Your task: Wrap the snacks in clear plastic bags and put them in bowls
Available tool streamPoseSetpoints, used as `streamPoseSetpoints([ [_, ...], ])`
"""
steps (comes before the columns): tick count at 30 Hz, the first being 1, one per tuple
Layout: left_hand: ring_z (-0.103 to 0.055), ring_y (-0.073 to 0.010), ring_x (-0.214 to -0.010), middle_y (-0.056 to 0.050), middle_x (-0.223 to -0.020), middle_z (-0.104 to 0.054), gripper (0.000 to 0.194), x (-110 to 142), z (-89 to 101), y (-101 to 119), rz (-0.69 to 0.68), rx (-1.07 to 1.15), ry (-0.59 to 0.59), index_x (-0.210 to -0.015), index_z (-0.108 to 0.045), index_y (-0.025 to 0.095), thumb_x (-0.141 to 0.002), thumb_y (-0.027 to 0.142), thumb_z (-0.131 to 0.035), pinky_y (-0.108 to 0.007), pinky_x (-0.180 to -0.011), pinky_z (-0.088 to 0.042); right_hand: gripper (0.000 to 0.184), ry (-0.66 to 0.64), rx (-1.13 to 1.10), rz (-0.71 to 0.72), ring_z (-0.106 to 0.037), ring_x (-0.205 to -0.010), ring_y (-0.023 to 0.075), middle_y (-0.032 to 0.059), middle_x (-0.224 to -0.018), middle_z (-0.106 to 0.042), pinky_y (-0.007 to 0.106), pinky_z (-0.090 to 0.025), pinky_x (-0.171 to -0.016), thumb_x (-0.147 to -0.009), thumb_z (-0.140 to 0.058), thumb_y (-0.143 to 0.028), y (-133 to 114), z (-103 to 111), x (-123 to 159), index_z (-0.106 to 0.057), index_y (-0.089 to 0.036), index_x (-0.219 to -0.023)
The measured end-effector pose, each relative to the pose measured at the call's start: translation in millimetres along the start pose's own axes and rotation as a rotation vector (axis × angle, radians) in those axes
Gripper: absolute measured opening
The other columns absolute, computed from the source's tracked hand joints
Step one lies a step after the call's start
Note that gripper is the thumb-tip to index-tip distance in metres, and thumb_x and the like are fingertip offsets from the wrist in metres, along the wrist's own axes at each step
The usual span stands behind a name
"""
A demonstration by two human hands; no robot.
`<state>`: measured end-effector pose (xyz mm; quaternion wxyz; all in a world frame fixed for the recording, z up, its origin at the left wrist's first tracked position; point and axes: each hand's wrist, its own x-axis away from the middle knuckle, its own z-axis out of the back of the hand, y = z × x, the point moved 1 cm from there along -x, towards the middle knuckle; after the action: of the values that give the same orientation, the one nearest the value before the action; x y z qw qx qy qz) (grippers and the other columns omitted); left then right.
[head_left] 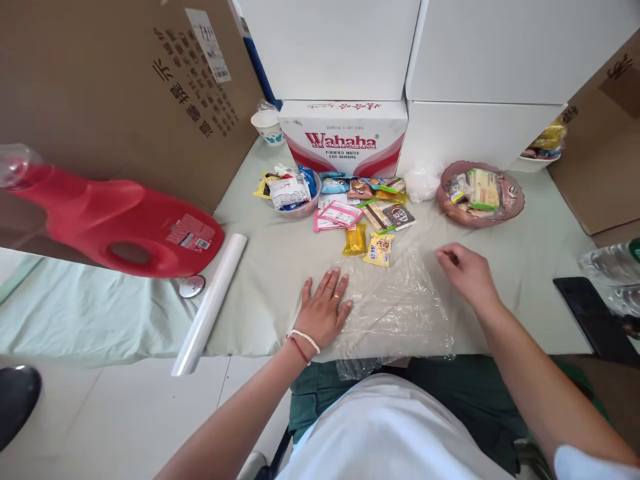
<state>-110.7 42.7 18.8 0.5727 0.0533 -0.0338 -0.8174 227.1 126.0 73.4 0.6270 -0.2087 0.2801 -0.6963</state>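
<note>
A thin sheet of clear plastic film (395, 310) lies spread and wrinkled on the cloth-covered table, its near edge hanging over the front. My left hand (324, 310) rests flat at the film's left edge, fingers spread. To the right of the film is my right hand (467, 273), fingers curled together and nothing visible in them. Just beyond the film lie a yellow snack packet (379, 249) and a golden-wrapped snack (355, 240). Behind these are pink-edged packets (339, 215), a dark square packet (400, 216) and several other wrapped snacks.
Left stand a red jug (135, 227) and a white film roll (213, 303) jutting past the table edge. A snack-filled bowl (300, 212) and a pink glass bowl (517, 203) flank crumpled plastic (423, 181). Behind is a Wahaha carton (345, 143); right, a black phone (583, 307).
</note>
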Motion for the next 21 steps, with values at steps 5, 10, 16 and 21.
streamPoseSetpoints([
  [5, -0.032, -0.0273, -0.157, -0.012, -0.169, -0.03, 0.06, -0.6, 1.0, -1.4, -0.002, 0.022, -0.005, -0.162, -0.035, 0.023, -0.107, 0.046, -0.033, -0.06, -0.128, -0.013, 0.03, -0.19, 0.253, 0.274, -0.067, -0.106, 0.0264, 0.01, -0.119, -0.073, 0.034, -0.049, -0.089, -0.095, -0.052, -0.026, -83.5, -69.8, -82.1, -0.071, -0.021, -0.118],
  [10, -0.032, -0.0279, -0.157, -0.011, -0.169, -0.031, 0.062, 0.3, 0.7, -3.0, 0.0, 0.059, 0.0, -0.161, -0.036, 0.023, -0.106, 0.049, -0.034, -0.061, -0.128, -0.015, 0.053, -0.328, 0.587, 0.231, -0.065, -0.114, 0.0338, 0.0203, -0.143, -0.059, 0.038, -0.051, -0.088, -0.097, -0.059, -0.047, -107.8, -103.6, -117.6, -0.058, -0.016, -0.14],
  [16, -0.03, -0.0321, -0.157, -0.014, -0.17, -0.028, 0.078, 0.5, 0.9, -4.6, -0.029, 0.108, -0.005, -0.162, -0.034, 0.02, -0.1, 0.066, -0.039, -0.065, -0.128, -0.009, 0.043, -0.393, 0.742, 0.251, -0.068, -0.108, 0.0331, 0.019, -0.127, -0.068, 0.036, -0.051, -0.081, -0.093, -0.063, -0.041, -94.4, -90.1, -117.3, -0.062, -0.015, -0.128],
  [21, -0.033, -0.0341, -0.156, -0.015, -0.169, -0.03, 0.077, 0.1, 1.8, -4.9, -0.029, 0.09, -0.002, -0.161, -0.037, 0.02, -0.099, 0.065, -0.041, -0.065, -0.127, -0.012, 0.046, -0.469, 0.709, 0.316, -0.068, -0.102, 0.0315, 0.0178, -0.125, -0.068, 0.034, -0.049, -0.075, -0.087, -0.067, -0.037, -92.0, -83.3, -118.7, -0.062, -0.017, -0.129],
])
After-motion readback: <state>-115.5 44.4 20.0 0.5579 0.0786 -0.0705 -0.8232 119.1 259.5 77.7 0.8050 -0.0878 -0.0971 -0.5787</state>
